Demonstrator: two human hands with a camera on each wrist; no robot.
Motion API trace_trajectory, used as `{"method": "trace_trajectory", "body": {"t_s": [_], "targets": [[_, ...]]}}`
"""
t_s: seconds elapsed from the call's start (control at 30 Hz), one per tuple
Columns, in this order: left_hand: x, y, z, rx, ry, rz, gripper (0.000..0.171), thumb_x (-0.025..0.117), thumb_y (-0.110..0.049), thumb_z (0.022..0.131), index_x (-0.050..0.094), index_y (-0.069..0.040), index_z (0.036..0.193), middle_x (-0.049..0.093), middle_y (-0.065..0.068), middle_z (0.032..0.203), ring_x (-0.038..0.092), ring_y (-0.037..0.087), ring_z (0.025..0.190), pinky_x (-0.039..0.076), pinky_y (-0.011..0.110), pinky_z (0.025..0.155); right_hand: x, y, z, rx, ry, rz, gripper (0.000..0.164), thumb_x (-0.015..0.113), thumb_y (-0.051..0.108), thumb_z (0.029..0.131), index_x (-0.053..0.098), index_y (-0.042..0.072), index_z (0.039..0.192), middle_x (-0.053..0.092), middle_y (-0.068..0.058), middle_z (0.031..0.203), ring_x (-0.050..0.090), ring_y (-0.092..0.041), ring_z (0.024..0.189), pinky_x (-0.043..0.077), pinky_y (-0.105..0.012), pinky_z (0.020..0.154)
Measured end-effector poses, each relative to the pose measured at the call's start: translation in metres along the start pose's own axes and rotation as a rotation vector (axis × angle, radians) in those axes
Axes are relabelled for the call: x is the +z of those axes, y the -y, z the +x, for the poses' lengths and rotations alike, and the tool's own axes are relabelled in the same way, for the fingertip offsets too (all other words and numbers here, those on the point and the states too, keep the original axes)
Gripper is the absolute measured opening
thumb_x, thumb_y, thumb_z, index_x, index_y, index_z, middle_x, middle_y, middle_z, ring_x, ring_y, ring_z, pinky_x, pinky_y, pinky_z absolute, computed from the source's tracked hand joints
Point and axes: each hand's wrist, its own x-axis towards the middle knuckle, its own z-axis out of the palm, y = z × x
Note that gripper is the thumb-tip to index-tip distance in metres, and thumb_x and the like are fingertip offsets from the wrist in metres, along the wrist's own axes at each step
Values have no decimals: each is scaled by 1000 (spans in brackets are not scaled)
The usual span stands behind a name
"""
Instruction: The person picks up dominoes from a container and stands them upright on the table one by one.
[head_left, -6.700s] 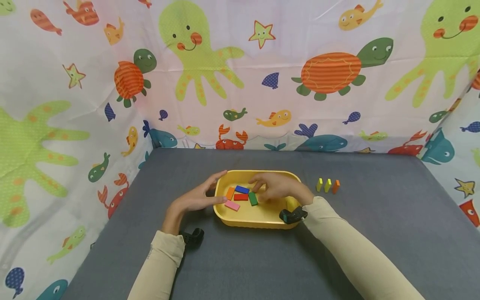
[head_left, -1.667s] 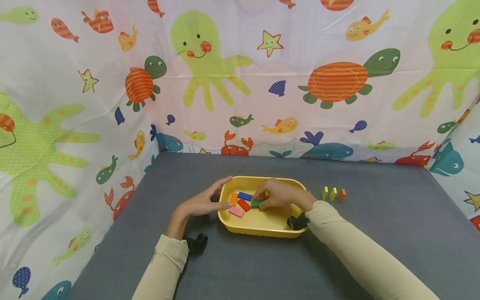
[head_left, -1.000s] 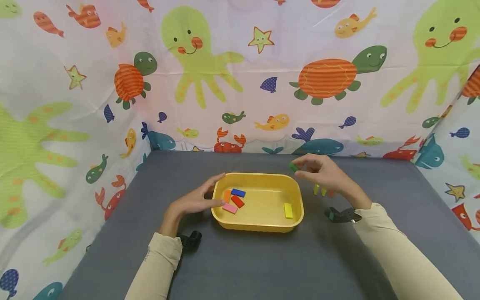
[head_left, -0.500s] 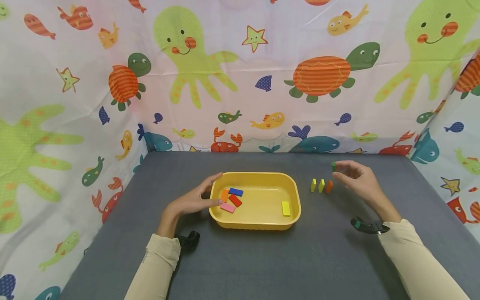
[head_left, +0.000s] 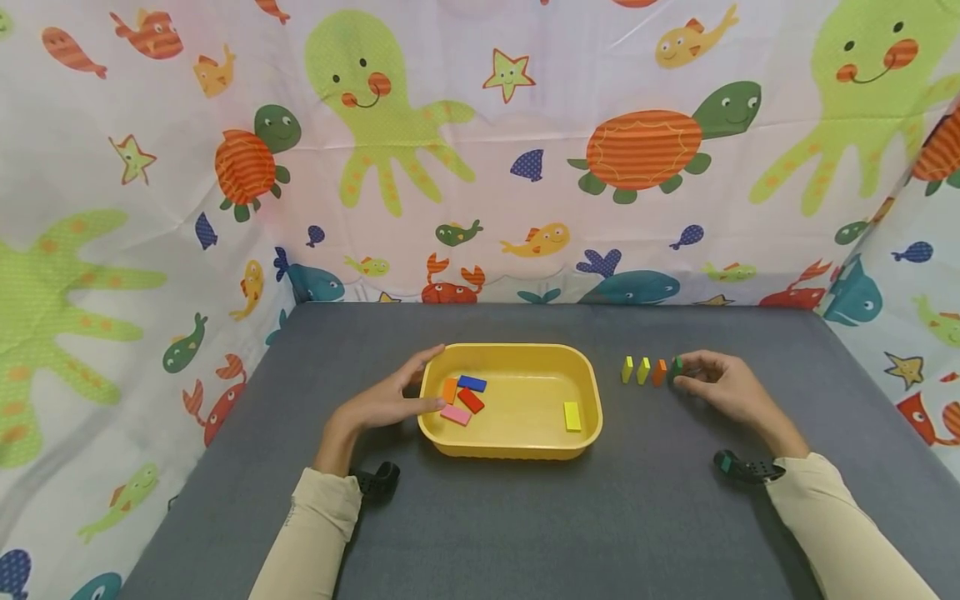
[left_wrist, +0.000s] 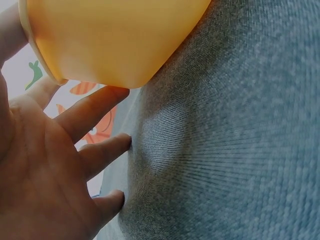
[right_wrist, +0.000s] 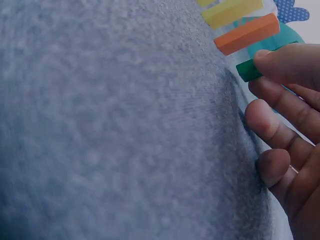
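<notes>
My right hand point(head_left: 727, 385) pinches a green domino point(right_wrist: 247, 70) between thumb and fingers, upright at the right end of a row. To its left stand an orange domino point(head_left: 659, 372) and two yellow dominoes point(head_left: 643, 371), spaced slightly apart. In the right wrist view the green domino's lower end looks close to the table; contact is hard to tell. My left hand point(head_left: 390, 397) rests against the left end of a yellow plastic tub point(head_left: 510, 452), thumb over the rim. Its other fingers spread nearly straight along the outside in the left wrist view point(left_wrist: 95, 112).
Inside the tub lie a blue domino point(head_left: 472, 383), a red one point(head_left: 471, 401), an orange one point(head_left: 450, 390) and a pink one point(head_left: 455, 415) at the left, with a yellow one point(head_left: 572, 417) at the right. A sea-creature curtain point(head_left: 555, 50) surrounds the grey table point(head_left: 495, 533).
My right hand has picked the green domino out of the tub, carried it right past the row, and lowered it beside the standing orange domino. The left hand has stayed at the tub.
</notes>
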Motion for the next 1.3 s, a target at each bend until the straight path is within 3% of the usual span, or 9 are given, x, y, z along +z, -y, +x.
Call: {"method": "trace_trajectory", "body": {"t_s": [0.4,0.67,0.77,0.87,1.03,1.13,1.3], "targets": [[-1,3,0,5,1,-2,84,70,-50,82,17,-52,147,31,-4,154,36,28,140,32,61,110,3,2,3,27,35,-34,35,68,33,90,64,11,118,68,-12,102,59,-8,69,48,-25,57],[-2,2,0,-6,-3,3,85,71,-53,80,17,-54,145,32,-4,153,36,27,140,33,61,110,-14,13,0,21,67,-28,58,69,40,88,52,11,135,62,-18,124,59,-16,72,45,-25,61],[-2,3,1,-1,0,1,85,71,-54,80,17,-54,145,32,-4,153,36,27,140,32,61,110,-28,29,0,11,40,-57,60,69,41,87,51,13,136,60,-17,129,60,-19,75,45,-24,63],[-1,4,2,4,2,0,85,70,-54,80,17,-54,145,32,-4,153,36,27,139,33,61,110,-39,50,2,5,10,-60,57,70,42,87,53,18,135,59,-12,130,63,-13,81,46,-25,69],[-1,5,1,8,6,0,84,70,-53,81,17,-53,146,34,-3,152,37,27,139,32,62,110,-36,92,10,-51,23,-6,49,69,40,88,55,27,133,62,-5,126,64,0,87,53,-28,68],[-1,5,1,12,6,-1,84,70,-53,81,17,-52,146,35,-3,152,37,27,139,32,61,110,-26,117,17,-125,86,45,46,68,33,90,55,25,133,63,-5,126,67,-3,91,56,-29,68],[-1,4,1,11,6,0,84,70,-53,81,17,-52,146,34,-3,152,37,27,139,32,62,110,-1,153,30,-238,280,92,48,66,31,92,51,24,137,61,-9,130,70,-16,94,57,-29,73]]}}
